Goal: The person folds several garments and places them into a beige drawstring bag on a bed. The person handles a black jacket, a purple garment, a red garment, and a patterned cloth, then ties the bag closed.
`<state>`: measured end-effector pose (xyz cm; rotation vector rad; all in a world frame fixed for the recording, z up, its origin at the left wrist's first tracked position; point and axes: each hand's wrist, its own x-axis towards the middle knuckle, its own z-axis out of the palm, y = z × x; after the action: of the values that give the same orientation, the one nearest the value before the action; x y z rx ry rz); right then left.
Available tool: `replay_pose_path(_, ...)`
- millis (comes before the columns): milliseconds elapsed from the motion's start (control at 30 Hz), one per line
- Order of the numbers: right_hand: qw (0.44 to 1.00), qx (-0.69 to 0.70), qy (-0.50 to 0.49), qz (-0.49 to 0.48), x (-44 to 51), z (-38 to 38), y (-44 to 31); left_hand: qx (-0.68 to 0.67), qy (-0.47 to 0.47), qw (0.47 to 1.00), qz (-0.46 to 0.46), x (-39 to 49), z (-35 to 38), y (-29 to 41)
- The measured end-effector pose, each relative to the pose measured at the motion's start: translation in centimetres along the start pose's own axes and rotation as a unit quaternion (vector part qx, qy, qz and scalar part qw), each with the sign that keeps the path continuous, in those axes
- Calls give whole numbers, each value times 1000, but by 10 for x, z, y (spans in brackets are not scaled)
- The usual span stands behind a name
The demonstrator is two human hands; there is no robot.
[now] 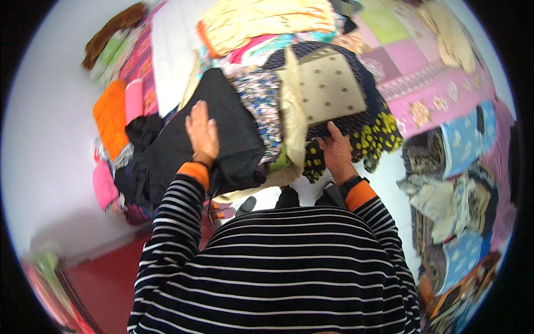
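My left hand [202, 133] lies flat, fingers apart, on a black cloth [238, 125] at the left of the heap. My right hand [337, 150] is at the near edge of a dark patterned cloth [371, 100], its fingers spread and partly raised; whether it touches the cloth is unclear. On that cloth rests a folded cream cloth with small dark motifs [329, 87]. Between the hands lie a floral cloth [267, 108] and a crumpled cream cloth [293, 121]. Black fabric with yellow spots [377, 135] hangs out beneath the dark cloth.
Beyond the heap lies a yellow cloth with orange edging [267, 25]. Orange [110, 121] and pink cloths [134, 100] sit at the left, by the wall. A pink patterned bedspread [421, 92] spreads at the right, near more folded textiles [467, 142]. Slippers [246, 206] are on the floor.
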<state>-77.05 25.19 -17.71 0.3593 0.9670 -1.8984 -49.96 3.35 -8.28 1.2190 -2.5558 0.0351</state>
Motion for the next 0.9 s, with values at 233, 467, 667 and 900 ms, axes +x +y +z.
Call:
replay_pose_path(233, 996, -74, -11, 48, -16, 20, 11, -7, 4, 1000, -6, -2, -5, 5)
replay_pose_path(467, 997, -5, -74, -2, -8, 24, -5, -21, 26, 999, -3, -2, -2, 3)
replay_pose_path(667, 994, 57, -74, 56, -5, 47, -2, -10, 27, 1000, -4, -3, 1, 1)
replay_pose_path(900, 988, 118, -103, 16, 0, 67, -5, 4, 26, 1000, 0, -3, 4, -1)
